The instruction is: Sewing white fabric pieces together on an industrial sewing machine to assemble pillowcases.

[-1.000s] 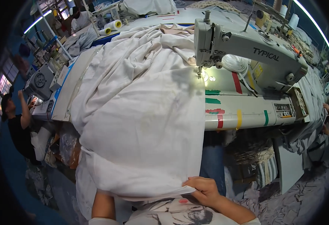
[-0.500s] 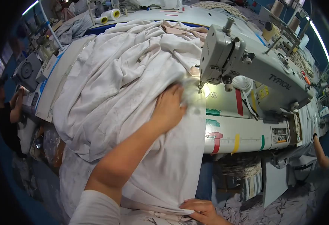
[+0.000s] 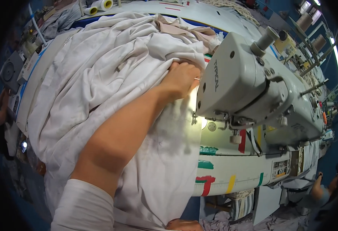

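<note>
A large white cloth [image 3: 138, 154] lies in heavy folds across the sewing table and hangs over its front edge. My left hand [image 3: 182, 79] is closed on the cloth's folds just behind and left of the needle, with its forearm stretched across the fabric. A small white strip shows by its fingers. At the bottom of the view, my right hand [image 3: 184, 225] is curled at the cloth's lower right edge, partly cut off by the picture's rim. The sewing machine [image 3: 226, 77] stands to the right, its presser foot [image 3: 194, 118] beside the cloth's right edge.
Coloured tape strips mark the machine bed [image 3: 249, 181]. Beige fabric [image 3: 203, 36] is bunched behind the cloth. Yellow-cored rolls [image 3: 106, 4] stand at the far left. A person [image 3: 325, 192] is at the right, and another person's arm shows at the left.
My left hand has moved away from me along the cloth and its fingers have closed on the folds. The view has shifted closer to the machine; my right hand now sits lower in it.
</note>
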Demonstrator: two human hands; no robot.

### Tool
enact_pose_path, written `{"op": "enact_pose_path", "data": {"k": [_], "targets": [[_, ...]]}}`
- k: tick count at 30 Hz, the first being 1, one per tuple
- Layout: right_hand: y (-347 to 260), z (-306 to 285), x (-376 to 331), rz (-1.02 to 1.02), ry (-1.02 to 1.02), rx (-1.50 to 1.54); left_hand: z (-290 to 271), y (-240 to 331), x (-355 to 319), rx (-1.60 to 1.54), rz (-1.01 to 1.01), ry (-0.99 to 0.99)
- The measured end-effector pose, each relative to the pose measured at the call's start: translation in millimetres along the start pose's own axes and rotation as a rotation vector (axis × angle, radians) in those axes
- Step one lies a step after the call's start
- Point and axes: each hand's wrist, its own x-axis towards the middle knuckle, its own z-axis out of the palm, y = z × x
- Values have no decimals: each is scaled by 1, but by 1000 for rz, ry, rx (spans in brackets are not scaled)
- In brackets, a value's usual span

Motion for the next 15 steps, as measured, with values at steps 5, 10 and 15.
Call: {"op": "enact_pose_path", "data": {"k": [5,10,15], "targets": [[-11,-15,27,-51,-4,-94,2,-24,31,-69,-12,-51],[-42,-28,65,-124,-56,-191,10,-47,62,58,-6,-49],[-74,-32,105,-263,-49,-328,20,-67,95,46,-27,-84]]}}
